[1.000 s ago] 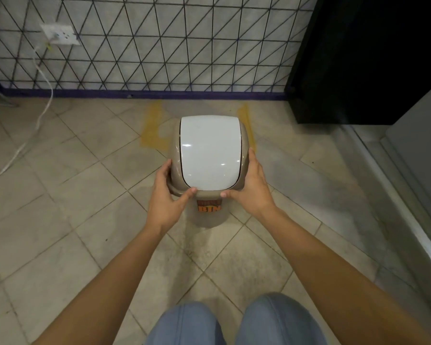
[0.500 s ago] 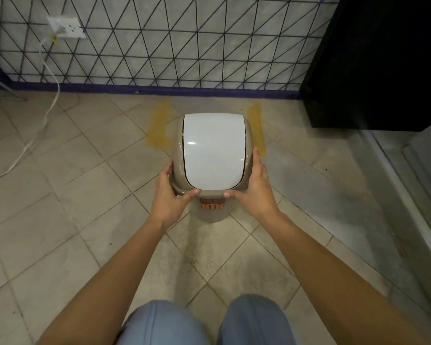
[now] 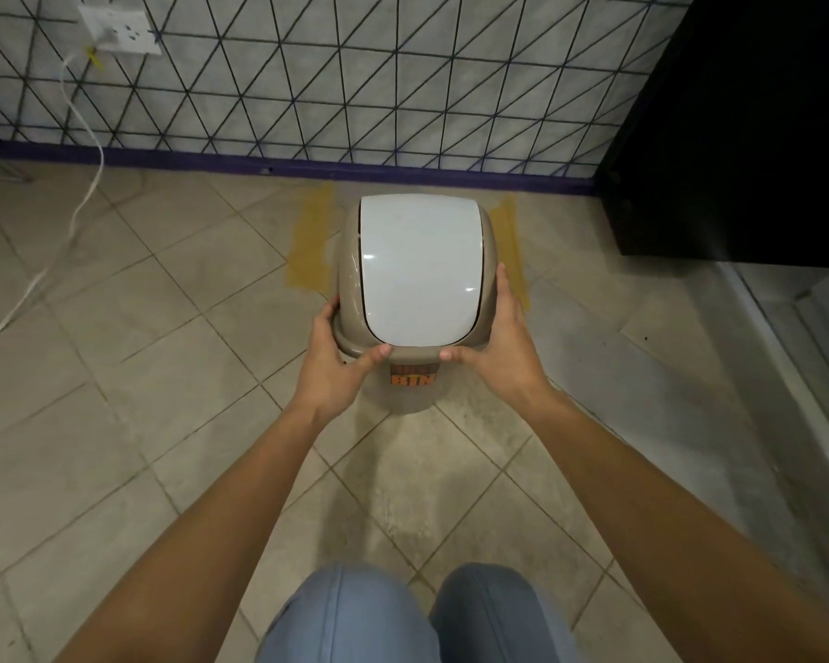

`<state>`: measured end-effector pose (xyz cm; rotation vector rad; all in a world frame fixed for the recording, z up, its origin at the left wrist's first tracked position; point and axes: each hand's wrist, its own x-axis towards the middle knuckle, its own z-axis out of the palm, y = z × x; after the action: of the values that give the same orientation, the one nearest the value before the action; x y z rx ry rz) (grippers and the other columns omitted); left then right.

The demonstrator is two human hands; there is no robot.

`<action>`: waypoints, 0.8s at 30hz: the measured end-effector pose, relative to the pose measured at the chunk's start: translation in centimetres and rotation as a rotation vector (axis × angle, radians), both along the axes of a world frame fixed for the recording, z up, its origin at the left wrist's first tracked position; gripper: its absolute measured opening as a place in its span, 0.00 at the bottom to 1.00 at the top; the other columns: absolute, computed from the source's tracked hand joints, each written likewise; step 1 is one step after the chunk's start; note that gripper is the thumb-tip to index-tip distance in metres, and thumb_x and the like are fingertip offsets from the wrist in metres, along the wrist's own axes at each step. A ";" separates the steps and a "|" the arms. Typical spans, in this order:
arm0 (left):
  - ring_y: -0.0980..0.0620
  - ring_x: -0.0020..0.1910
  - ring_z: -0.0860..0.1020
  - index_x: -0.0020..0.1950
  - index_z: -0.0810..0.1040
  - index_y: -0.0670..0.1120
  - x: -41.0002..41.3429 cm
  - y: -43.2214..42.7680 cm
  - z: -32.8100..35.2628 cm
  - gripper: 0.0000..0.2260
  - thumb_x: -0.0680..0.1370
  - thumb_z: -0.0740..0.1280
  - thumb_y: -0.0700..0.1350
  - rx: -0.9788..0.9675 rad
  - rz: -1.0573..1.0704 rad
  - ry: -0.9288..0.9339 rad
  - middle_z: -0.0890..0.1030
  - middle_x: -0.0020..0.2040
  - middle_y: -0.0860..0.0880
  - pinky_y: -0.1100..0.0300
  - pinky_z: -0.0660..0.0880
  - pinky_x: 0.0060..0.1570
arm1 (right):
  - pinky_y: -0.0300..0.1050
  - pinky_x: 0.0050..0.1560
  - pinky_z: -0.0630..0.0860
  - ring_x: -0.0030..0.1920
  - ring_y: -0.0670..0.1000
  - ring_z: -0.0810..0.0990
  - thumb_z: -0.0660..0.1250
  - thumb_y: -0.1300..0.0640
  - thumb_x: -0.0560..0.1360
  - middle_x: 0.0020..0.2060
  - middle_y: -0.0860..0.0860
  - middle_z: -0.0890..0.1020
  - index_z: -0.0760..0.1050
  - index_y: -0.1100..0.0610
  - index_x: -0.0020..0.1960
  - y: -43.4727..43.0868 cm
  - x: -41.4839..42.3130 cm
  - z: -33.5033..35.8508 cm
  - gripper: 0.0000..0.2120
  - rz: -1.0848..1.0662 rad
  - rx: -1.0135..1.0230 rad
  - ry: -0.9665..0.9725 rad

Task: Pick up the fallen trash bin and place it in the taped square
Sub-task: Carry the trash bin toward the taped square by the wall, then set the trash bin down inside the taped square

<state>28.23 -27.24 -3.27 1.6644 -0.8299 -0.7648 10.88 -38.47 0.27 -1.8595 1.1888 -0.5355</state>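
Beige trash bin (image 3: 415, 327), one, stood upright between two yellow tape strips (image 3: 311, 241) on the floor (image 3: 164, 375); white lid (image 3: 420, 270) shut, contents hidden. Two hands: left hand (image 3: 333, 361) and right hand (image 3: 503, 349) gripped its rim from either side

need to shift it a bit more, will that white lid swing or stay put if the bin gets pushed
The white lid looks like a swing flap set in the tan bin, so it may rock if jolted. Both hands, left hand and right hand, grip the rim, not the flap, which probably steadies it. Its glossy surface looks slippery.
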 end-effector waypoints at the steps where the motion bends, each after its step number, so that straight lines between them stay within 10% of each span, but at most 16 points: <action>1: 0.57 0.67 0.66 0.74 0.54 0.49 0.4 -0.3 0.0 0.40 0.69 0.74 0.48 0.000 -0.001 0.002 0.65 0.68 0.56 0.69 0.67 0.58 | 0.45 0.68 0.58 0.74 0.51 0.57 0.80 0.57 0.61 0.74 0.52 0.58 0.39 0.48 0.76 -0.3 0.4 0.0 0.60 -0.003 0.004 -0.002; 24: 0.56 0.63 0.68 0.75 0.53 0.53 5.7 -8.0 -0.2 0.41 0.68 0.74 0.51 0.007 -0.039 0.025 0.65 0.65 0.59 0.73 0.70 0.50 | 0.56 0.72 0.62 0.73 0.51 0.60 0.81 0.58 0.58 0.72 0.51 0.63 0.44 0.48 0.76 -8.8 5.3 -0.9 0.60 0.012 -0.022 -0.064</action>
<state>33.92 -35.24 -3.52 1.6454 -0.8450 -0.8149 16.14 -47.23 -0.65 -1.8533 1.1336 -0.5989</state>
